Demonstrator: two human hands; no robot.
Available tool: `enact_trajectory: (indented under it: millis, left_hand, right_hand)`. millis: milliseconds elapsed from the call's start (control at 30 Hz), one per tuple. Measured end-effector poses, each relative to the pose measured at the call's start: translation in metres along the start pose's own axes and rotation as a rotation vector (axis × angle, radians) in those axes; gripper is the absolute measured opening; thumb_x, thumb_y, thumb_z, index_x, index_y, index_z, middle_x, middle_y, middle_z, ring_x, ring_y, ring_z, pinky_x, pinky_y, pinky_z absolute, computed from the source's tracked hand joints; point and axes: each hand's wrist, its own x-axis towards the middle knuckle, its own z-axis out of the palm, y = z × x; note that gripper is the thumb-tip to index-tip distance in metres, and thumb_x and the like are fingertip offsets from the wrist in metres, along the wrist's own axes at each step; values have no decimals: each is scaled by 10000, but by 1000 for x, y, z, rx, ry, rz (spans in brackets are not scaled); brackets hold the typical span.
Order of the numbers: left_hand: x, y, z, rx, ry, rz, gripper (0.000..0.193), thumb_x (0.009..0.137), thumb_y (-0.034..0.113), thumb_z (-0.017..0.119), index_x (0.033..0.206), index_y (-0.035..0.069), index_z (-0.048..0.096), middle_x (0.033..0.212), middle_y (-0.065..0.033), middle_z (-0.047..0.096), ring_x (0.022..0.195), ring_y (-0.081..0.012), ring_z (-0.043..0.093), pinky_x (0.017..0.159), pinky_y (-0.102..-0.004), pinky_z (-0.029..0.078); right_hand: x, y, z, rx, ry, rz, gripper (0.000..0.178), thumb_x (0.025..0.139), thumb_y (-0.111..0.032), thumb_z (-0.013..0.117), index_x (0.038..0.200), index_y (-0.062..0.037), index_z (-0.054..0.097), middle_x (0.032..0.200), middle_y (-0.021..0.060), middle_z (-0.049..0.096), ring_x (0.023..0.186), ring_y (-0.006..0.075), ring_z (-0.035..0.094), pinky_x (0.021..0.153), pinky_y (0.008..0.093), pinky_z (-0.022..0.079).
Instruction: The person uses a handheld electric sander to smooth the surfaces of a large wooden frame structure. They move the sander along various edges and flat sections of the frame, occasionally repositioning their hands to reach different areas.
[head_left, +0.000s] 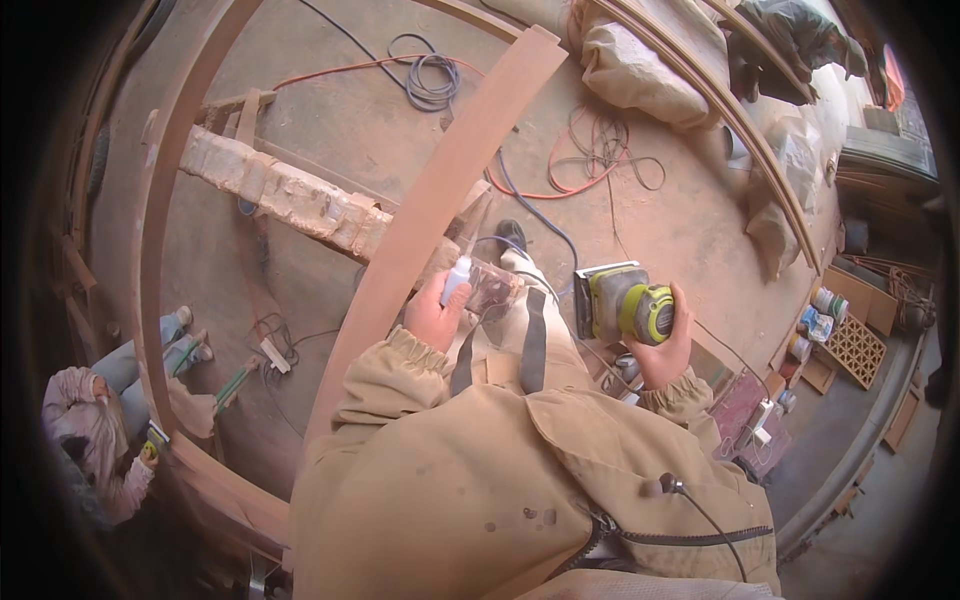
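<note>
1. Lime-and-grey sander (622, 303), at three o'clock: the right hand (668, 350) is half-curled round its rounded end, seemingly so the flat face points away from the palm, toward nine.
2. Near the centre, the left hand (430, 318) is mostly closed round a small white bottle (457, 276), its top left uncovered, perhaps for easy tipping.
3. Beyond, a curved wooden strip (445, 205) sweeps from twelve to eight, crossing a wrapped beam (285, 195) at ten; the wrapping probably cushions wood.
4. Farther, toward twelve, a blue hose (430, 101) lies coiled on the floor (320, 130), likely as slack.
</note>
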Motion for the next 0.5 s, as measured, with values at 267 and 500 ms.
enact_trajectory:
  millis: [267, 500]
  left_hand:
    - [18, -1, 0, 70, 245, -213, 438, 917, 399, 551, 1131, 18, 558, 1008, -141, 612, 900, -276, 591, 781, -359, 464]
    - [95, 2, 23, 467, 488, 393, 392, 953, 329, 472, 1204, 32, 423, 1376, -210, 418, 1281, -399, 381, 1052, -497, 286]
  right_hand:
    - [111, -10, 43, -8, -270, -223, 886, 557, -61, 785, 1349, -76, 388, 1077, 154, 498, 970, 314, 538, 844, 375, 457]
    - [155, 10, 44, -51, -402, -200, 863, 584, -25, 747, 1360, -94, 377, 1084, 160, 480, 977, 318, 533, 839, 369, 467]
